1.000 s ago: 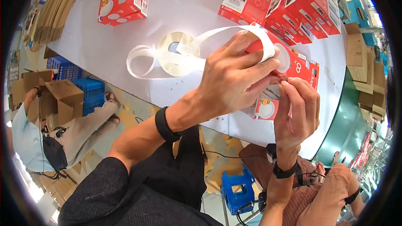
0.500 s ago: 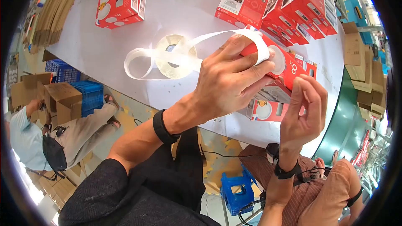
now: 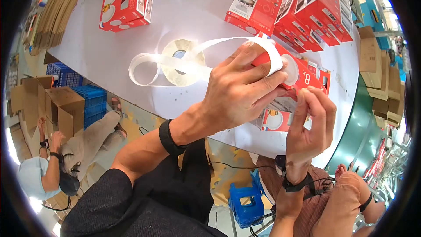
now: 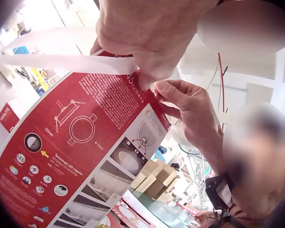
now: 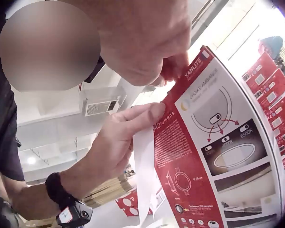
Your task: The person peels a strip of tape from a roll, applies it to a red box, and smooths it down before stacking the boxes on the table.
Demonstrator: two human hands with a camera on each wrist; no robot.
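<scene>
My left hand grips a red and white printed light box, which is tilted up above the table. A white strip curves over the fingers of this hand and runs back to a roll of labels lying flat. In the right wrist view, the strip hangs from under the left thumb area along the box. My right hand has its thumb and fingertip together at the box's near end. The left wrist view shows that fingertip pinch at the box edge.
Another red box stands at the table's far left, and several red boxes stack at the far right. One more box lies under my hands. Beside the table are seated people, a blue stool and cartons.
My right fingertips left the box's near end half a second ago and now are back at it. My left hand keeps its grip, with the strip still looped over it.
</scene>
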